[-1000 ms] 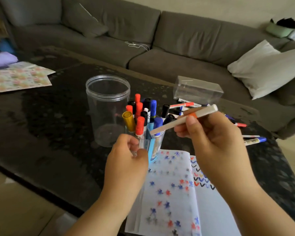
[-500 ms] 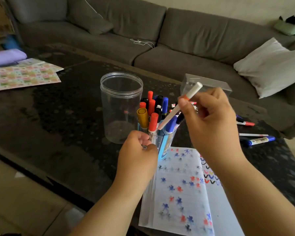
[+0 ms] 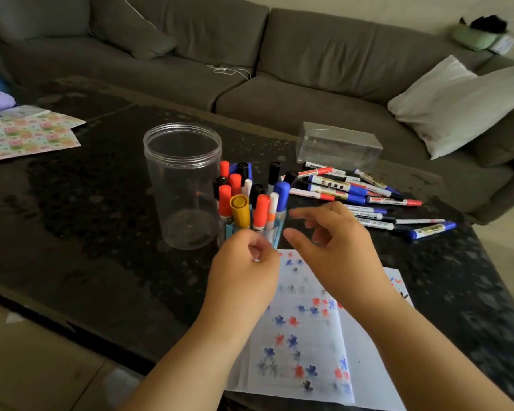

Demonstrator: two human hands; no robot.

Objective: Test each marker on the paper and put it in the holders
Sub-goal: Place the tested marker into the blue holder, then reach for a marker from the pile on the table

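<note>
The markers I have already sorted stand upright in the small clear holder (image 3: 275, 232), caps up: red, black, blue, one yellow cap (image 3: 239, 209) at the front, and a slim white marker with an orange band (image 3: 272, 213) at its right side. My left hand (image 3: 244, 271) covers the holder's lower part, so I cannot see its base; my fingers curl around its near wall, though the blur makes the exact grip hard to read. My right hand (image 3: 336, 250) hovers just to the right of the holder, fingers loosely spread and holding nothing, thumb pointing toward the markers.

To the left of the holder, just beside it, stands the tall clear jar (image 3: 183, 185). Behind my right hand lies the loose pile of markers (image 3: 359, 188) on the dark table (image 3: 86, 232), partly hidden by my fingers. One blue-capped marker (image 3: 432, 230) lies apart at the right. A clear plastic box (image 3: 339, 146) sits beyond the pile.

The paper (image 3: 303, 336) with red, blue and dark star marks lies under my forearms; its right portion and lower edge are covered or cut off. A patterned sheet (image 3: 27, 134) lies at the table's far left, and a grey sofa (image 3: 309, 54) with a white pillow (image 3: 463, 105) lies beyond.
</note>
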